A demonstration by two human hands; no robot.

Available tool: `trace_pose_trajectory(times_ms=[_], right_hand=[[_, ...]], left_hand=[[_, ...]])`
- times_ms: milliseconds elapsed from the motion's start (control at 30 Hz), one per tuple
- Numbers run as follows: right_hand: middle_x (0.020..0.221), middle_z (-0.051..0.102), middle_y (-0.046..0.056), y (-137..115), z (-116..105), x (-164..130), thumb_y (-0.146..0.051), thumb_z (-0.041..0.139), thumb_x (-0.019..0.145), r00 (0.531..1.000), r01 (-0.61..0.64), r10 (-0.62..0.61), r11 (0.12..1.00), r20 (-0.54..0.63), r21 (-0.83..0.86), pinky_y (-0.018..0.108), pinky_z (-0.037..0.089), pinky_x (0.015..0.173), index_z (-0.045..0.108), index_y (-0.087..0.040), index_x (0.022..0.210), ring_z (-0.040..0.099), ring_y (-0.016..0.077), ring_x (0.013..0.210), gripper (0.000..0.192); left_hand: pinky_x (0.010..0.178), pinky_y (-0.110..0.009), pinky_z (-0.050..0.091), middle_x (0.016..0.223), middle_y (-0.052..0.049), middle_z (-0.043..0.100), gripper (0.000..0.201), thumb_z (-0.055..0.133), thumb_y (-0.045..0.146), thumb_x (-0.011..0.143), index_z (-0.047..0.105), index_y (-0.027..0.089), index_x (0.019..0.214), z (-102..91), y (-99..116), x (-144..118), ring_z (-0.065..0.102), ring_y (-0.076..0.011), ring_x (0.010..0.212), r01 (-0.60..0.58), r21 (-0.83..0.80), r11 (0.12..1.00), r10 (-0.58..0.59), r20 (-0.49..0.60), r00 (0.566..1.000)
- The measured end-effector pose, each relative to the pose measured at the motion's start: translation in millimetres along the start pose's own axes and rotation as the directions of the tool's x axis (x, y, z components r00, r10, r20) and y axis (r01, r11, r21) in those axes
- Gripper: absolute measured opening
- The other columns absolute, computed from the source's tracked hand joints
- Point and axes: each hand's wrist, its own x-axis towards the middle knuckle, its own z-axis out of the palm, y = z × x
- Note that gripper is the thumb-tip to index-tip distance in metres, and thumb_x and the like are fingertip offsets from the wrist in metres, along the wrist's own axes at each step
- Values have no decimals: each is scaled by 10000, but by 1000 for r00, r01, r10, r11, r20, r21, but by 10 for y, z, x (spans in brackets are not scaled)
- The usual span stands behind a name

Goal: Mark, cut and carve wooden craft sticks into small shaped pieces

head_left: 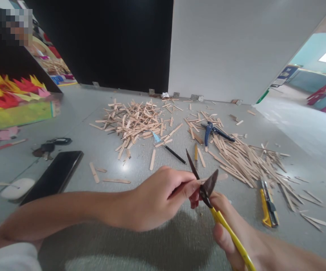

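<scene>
My left hand [163, 197] pinches a thin wooden craft stick [222, 177], whose rounded end sticks out to the right. Yellow-handled metal snips [208, 188] are in my right hand [230, 229], fingers wrapped round the handles. The two dark blades are parted, with the stick lying between them near the pivot. Part of the stick is hidden by my left fingers. Beyond my hands lie a pile of short stick pieces [134, 124] and, to the right, a heap of longer sticks [244, 162].
Blue-handled pliers [212, 131] rest on the right heap. A yellow utility knife [268, 205] lies at right, a black pen [175, 154] ahead. To the left are a phone [55, 175], keys [48, 146] and a white mouse-like object [17, 189]. Upright black and white panels [222, 49] stand behind.
</scene>
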Motion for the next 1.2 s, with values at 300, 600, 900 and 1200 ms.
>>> trace_pose_trajectory(times_ms=[300, 600, 900, 1200], right_hand=[[1168, 749, 148, 76, -85, -107, -751, 396, 1068, 998, 49, -43, 991, 55, -128, 381, 630, 946, 605, -191, 1310, 740, 277, 1046, 644], [1045, 772, 111, 87, -13, -151, -658, 321, 1128, 993, 91, -104, 968, -46, -234, 329, 638, 857, 640, -203, 1176, 753, 224, 928, 557], [842, 723, 44, 61, 98, -53, -747, 368, 1079, 993, 37, -47, 995, -106, -96, 305, 579, 682, 641, -209, 962, 680, 189, 712, 615], [772, 692, 41, 106, 138, -98, -820, 392, 1026, 992, -39, 35, 999, -121, -37, 334, 546, 627, 638, -229, 895, 636, 202, 644, 654]], left_hand=[[606, -234, 379, 725, 23, 597, 365, 452, 341, 1108, 673, 159, 882, -32, 36, -5, 483, -113, 628, 60, 68, 996, -64, 63, 996], [550, -230, 326, 689, 37, 505, 356, 525, 391, 1094, 694, 149, 895, -27, 40, 33, 407, -113, 606, 160, -63, 985, -149, 157, 976], [490, -218, 263, 607, 71, 400, 311, 553, 354, 1082, 676, 152, 880, -8, 86, 17, 330, -98, 545, 188, -116, 975, -167, 168, 972], [499, -219, 267, 616, 75, 400, 323, 571, 383, 1074, 678, 147, 881, 10, 77, 20, 317, -93, 544, 202, -167, 965, -172, 176, 969]])
